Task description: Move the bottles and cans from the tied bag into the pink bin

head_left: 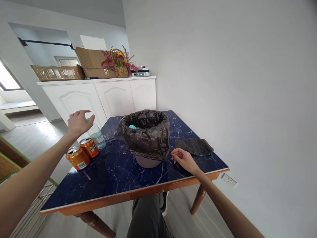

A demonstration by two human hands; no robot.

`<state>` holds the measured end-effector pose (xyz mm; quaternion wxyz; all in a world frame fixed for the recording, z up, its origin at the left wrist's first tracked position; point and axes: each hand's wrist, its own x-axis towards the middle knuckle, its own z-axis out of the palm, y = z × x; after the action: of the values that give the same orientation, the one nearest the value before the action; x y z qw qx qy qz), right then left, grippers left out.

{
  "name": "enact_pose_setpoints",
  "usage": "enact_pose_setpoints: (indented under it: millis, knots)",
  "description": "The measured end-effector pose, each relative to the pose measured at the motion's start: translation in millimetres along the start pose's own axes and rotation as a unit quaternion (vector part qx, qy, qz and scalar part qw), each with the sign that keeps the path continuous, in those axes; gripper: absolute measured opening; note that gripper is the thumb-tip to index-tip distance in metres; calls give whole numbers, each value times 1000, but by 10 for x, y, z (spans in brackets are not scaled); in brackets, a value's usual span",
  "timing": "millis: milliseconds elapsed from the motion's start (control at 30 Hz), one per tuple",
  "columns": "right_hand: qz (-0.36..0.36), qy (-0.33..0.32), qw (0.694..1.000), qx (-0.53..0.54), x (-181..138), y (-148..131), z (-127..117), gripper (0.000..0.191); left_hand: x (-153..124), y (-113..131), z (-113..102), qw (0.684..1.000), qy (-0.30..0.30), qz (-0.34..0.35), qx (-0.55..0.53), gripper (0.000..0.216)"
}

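My left hand (80,123) is raised at the top of a clear plastic bottle (96,134), thumb and fingers apart in a curve; whether it touches the bottle I cannot tell. Two orange drink cans (78,158) with opened tops stand below that hand. In the table's middle, a black plastic bag (148,142) lines a bin (147,162), folded over its rim. A rounded teal thing (132,127) shows inside; the rest of it is hidden. My right hand (184,160) rests low beside the bin, fingers curled in, with nothing visible in them.
A folded black plastic bag (194,146) lies on the right of the dark blue marbled table (111,180). Behind is a white cabinet (115,96) bearing cardboard boxes (60,73) and a flower basket (121,71). A wall (223,82) borders the right side.
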<state>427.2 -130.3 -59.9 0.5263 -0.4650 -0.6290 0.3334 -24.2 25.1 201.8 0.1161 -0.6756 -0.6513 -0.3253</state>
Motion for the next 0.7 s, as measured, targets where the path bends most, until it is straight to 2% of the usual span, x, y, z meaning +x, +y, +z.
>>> enact_pose_setpoints:
  millis: [100,167,267,367,467,533,567,600,700]
  knots:
    - [1,-3,1000,-5,-1,-21,-5,37,40,-122,96,998,-64,-8,19,51]
    - [2,-2,1000,-4,0,-24,-4,38,-4,-142,144,997,-79,1,25,47]
    - [3,-1,1000,-2,2,-13,0,40,-137,-103,165,997,-66,36,30,38]
    - [4,0,1000,-1,0,-1,5,40,-228,29,79,997,-20,71,29,38]
    - [5,2,1000,1,-5,5,8,41,-224,307,-166,990,86,107,-10,42]
    - [6,5,1000,2,-9,7,10,42,-219,584,-407,961,199,157,-107,40]
    - [6,6,1000,2,-9,7,12,43,-234,742,-535,943,236,178,-154,42]
    - [7,7,1000,2,-9,6,13,43,-265,904,-658,929,252,195,-189,43]
    - [10,9,1000,0,-6,-10,16,45,-454,1351,-927,913,208,242,-254,42]
